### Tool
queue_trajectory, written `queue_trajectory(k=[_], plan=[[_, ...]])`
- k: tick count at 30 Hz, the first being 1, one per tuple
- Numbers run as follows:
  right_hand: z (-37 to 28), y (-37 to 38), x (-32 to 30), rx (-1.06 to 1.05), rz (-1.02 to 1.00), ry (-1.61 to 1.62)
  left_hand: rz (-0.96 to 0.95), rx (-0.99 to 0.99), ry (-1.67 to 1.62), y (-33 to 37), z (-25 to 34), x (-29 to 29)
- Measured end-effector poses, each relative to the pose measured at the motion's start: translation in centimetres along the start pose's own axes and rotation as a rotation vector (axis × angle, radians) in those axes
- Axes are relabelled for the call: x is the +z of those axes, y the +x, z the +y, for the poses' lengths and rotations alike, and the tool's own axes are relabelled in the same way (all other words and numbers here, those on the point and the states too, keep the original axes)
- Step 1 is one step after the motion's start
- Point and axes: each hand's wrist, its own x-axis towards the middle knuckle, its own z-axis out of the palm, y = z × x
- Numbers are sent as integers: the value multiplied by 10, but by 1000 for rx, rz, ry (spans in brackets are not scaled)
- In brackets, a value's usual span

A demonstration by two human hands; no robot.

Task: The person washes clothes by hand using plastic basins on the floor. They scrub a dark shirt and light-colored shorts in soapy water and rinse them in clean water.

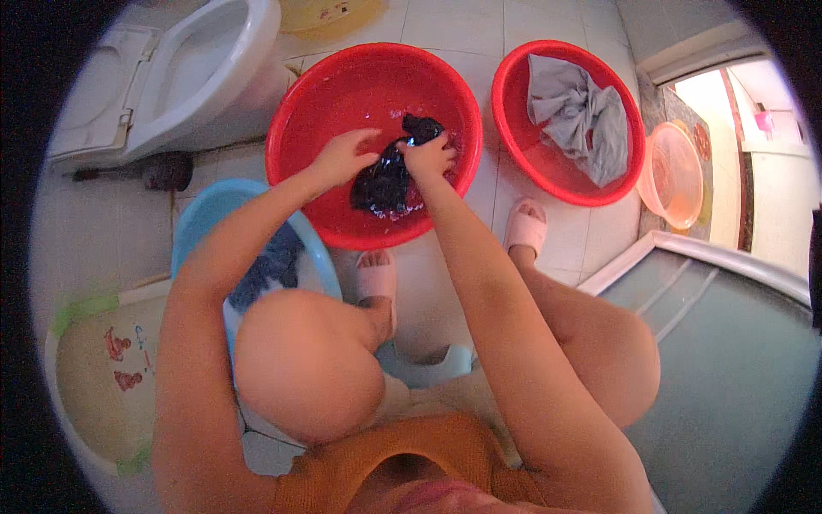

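Note:
A wet black cloth (383,182) lies bunched in the large red basin (338,98), which holds some water. My right hand (431,159) has its fingers closed on the upper part of this cloth. Just left of the cloth, my left hand (342,158) hovers over the basin with its fingers apart and nothing in them. To the right stands a smaller red basin (548,167) with a crumpled grey cloth (582,120) in it. Beneath my left forearm, a light blue basin (201,227) holds a dark blue cloth (272,264).
A white toilet (193,81) stands at the far left, a dark brush (169,171) beside it. A yellow basin (330,15) is at the back. An orange-pink basin (674,176) leans near the doorway. A framed glass panel (719,360) fills the near right.

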Motion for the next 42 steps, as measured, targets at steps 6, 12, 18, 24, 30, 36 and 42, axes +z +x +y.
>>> queue_trajectory(k=[6,12,18,24,30,36,42], plan=[[27,38,49,-415,-495,150,-95,-49,-287,83,-70,65],[22,60,101,-556,-975,-53,5,-237,-427,62,-148,77],[-15,24,80,-584,-710,-298,-157,-384,-24,28,-189,65],[-46,38,-18,26,-955,709,56,-73,-95,22,-94,33],[-78,28,-58,80,-1142,955,135,81,-466,1,-36,5],[-66,37,-50,214,-1268,1255,194,-83,-438,-3,-32,2],[-48,59,-52,447,-578,1326,569,-395,-893,-22,-67,-41]])
